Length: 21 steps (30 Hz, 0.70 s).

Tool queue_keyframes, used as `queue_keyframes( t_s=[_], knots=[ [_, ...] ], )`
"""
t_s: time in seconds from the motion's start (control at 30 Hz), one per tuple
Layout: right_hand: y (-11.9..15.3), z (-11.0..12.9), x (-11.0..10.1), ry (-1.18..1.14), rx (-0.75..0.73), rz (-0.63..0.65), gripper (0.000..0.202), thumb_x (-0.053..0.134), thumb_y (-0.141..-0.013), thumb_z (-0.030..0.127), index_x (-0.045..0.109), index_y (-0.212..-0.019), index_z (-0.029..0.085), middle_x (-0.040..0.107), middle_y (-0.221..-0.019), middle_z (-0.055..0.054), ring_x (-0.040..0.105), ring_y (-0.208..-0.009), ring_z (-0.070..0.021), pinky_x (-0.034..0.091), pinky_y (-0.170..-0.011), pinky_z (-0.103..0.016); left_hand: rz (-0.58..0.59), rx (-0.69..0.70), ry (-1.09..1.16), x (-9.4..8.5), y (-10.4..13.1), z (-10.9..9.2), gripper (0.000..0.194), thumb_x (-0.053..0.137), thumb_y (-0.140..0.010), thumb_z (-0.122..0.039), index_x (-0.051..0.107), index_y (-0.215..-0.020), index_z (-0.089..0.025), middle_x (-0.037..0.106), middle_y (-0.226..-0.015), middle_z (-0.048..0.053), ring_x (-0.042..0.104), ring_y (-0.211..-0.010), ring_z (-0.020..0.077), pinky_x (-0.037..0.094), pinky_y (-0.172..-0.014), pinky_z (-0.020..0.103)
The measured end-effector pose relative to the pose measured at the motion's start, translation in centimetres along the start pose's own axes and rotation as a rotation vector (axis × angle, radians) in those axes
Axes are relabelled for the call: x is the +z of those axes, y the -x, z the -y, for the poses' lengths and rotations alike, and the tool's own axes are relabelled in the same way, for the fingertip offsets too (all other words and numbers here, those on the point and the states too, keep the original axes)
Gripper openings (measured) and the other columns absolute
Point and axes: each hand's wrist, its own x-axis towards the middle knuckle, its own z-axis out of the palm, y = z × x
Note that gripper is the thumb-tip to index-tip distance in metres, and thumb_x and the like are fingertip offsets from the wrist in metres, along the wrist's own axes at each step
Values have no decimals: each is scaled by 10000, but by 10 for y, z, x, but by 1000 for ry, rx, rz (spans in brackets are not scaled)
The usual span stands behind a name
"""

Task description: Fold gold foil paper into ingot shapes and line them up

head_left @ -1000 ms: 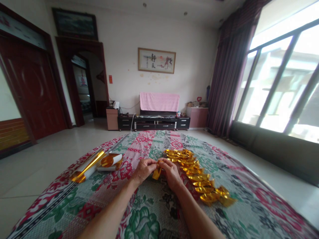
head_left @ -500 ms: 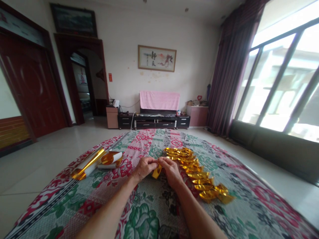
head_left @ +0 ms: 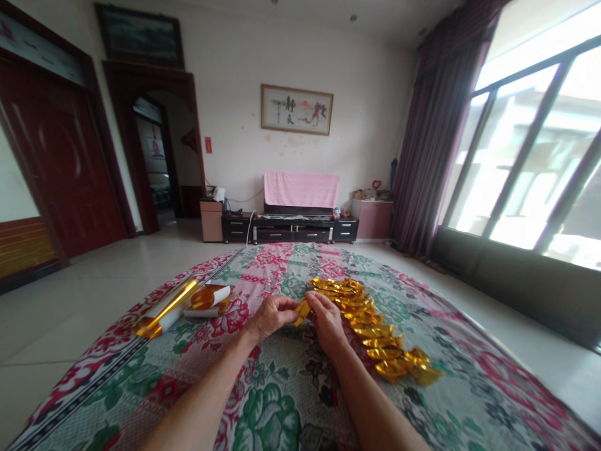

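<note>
Strip of folded gold foil paper is held between both hands, above the floral patterned cloth in red, green and grey. Half a second earlier the fingertips met and the strip hung below them; the fingertips have since drawn slightly apart and the strip now stands tilted in the gap. In my judgement the grip is being reset on a piece whose shaping is unfinished.

Left hand: thumb and forefinger closed, apparently on the strip's near edge. Right hand: thumb and fingers pinched on its upper end. Exact finger contact is too small to confirm.

Just beyond the right hand runs a slanting row of gold foil boat-shaped pieces. That hand partly hides the nearest ones; whether it touches them cannot be told. The row is the only close obstruction noted.

Left of the hands, well apart, lie a long rolled gold-and-white sheet and a shorter curled gold-and-white sheet. Beyond the cloth stands a low black cabinet.
</note>
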Motion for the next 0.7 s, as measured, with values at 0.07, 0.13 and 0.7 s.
queue_keyframes(
  t_s=[0.07, 0.13, 0.7],
  knots=[
    [-1, -1, 0, -8, 3, -6, 312, 698, -604, 406, 628, -779, 156, 569, -676, 0, 510, -625, -117, 429, -580, -231, -14, -7, -11, -2, -1, 2, 329, 615, -624, -234, 680, -922, -110, 675, -733, 43, 574, -652, 143, 418, -617, 237],
    [-1, -2, -1, 9, -2, -23, 324, 697, -602, 411, 630, -790, 156, 574, -676, 2, 515, -619, -118, 423, -574, -235, -18, -13, -14, -4, -1, 5, 340, 613, -636, -256, 676, -937, -110, 672, -722, 43, 566, -635, 138, 409, -606, 235],
    [-4, -5, -2, 122, -13, -67, 360, 689, -587, 458, 649, -785, 159, 572, -632, 9, 482, -550, -100, 400, -536, -224, -32, -36, -28, -9, -2, 12, 353, 611, -644, -302, 679, -938, -119, 659, -672, 34, 535, -578, 126, 381, -565, 230]
  ],
)
